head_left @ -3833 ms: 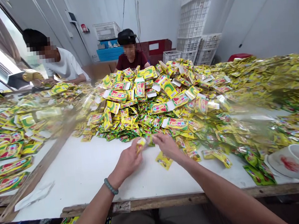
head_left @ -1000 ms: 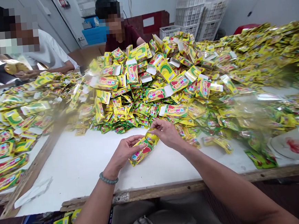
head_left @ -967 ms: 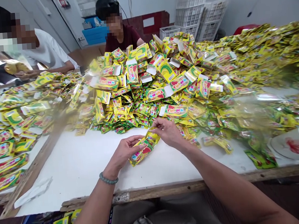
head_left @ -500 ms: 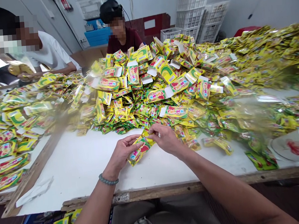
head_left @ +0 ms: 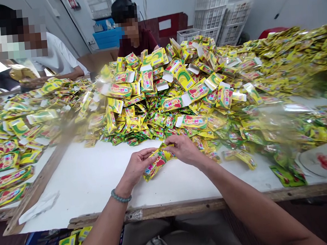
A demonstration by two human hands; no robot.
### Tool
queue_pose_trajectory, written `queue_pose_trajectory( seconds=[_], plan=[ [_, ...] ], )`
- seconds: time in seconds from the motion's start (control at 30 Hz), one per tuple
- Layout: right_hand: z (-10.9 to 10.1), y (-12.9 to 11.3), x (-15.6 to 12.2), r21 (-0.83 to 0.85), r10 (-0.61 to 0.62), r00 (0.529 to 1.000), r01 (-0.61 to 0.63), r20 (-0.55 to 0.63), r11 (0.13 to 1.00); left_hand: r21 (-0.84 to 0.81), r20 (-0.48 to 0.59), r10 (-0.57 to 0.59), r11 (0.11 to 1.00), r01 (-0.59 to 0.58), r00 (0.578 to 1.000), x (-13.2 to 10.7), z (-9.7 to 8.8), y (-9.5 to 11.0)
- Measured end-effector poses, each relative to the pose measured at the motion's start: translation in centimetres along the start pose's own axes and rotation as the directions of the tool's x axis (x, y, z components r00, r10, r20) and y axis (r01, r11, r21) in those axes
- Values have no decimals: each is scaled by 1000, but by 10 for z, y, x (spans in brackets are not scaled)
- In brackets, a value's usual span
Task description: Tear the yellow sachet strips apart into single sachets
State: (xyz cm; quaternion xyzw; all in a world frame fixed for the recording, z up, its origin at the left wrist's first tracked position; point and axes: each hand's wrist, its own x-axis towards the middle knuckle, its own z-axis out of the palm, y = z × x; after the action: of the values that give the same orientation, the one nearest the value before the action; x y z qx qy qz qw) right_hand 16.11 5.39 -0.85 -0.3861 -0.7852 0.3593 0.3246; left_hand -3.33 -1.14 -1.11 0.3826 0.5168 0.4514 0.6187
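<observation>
My left hand holds a small yellow and green carton with red print, fingers curled round its lower end, just above the white table. My right hand pinches the carton's upper end, where a yellow sachet sits at the opening. Just beyond my hands lies a big heap of yellow sachets and cartons.
Two people sit at the far side, a white sleeve at left and a dark red shirt behind the heap. More cartons cover the left table. A white bowl stands at right. White crates are stacked behind.
About four seconds ago my hands held a small sachet; now they hold a carton. Over the last second my right hand has shifted slightly at the carton's upper end.
</observation>
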Motion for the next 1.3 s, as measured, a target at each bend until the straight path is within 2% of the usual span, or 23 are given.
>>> queue_pose_trajectory(
  seconds=[0.07,0.27,0.47,0.57,0.67,0.8,0.9,1.0,1.17,1.23,1.3],
  plan=[
    [-1,0,0,0,38,999,-38,-1,999,-2,-19,-11,1000,10,1000,0,0,-1],
    [-1,-2,-1,64,77,981,-67,-176,996,-35,-69,-20,999,18,997,1,1,1],
    [0,4,-1,101,17,996,-9,-84,995,17,7,2,1000,-2,1000,1,0,0],
    [-4,7,0,34,-48,993,52,-110,998,27,16,-2,1000,1,1000,1,-1,-2],
    [-6,4,1,-58,-101,993,98,-57,994,53,28,5,999,-6,1000,1,0,-2],
    [1,-4,-1,-105,-57,998,60,36,993,67,78,-11,998,6,997,1,2,-3],
    [8,-4,-2,16,21,1000,-21,-9,1000,39,78,-39,999,36,996,2,4,-3],
    [7,-1,-2,203,107,992,-90,-72,975,-4,15,-45,999,45,999,3,5,-1],
    [0,-1,0,347,111,994,-96,-22,933,-88,-75,-29,996,22,997,2,6,3],
    [2,-3,3,449,154,987,-120,-41,886,-86,-53,-42,996,37,998,1,7,5],
    [4,-3,5,532,205,977,-146,-53,834,-45,14,-94,995,94,996,-1,9,7]
  ],
)
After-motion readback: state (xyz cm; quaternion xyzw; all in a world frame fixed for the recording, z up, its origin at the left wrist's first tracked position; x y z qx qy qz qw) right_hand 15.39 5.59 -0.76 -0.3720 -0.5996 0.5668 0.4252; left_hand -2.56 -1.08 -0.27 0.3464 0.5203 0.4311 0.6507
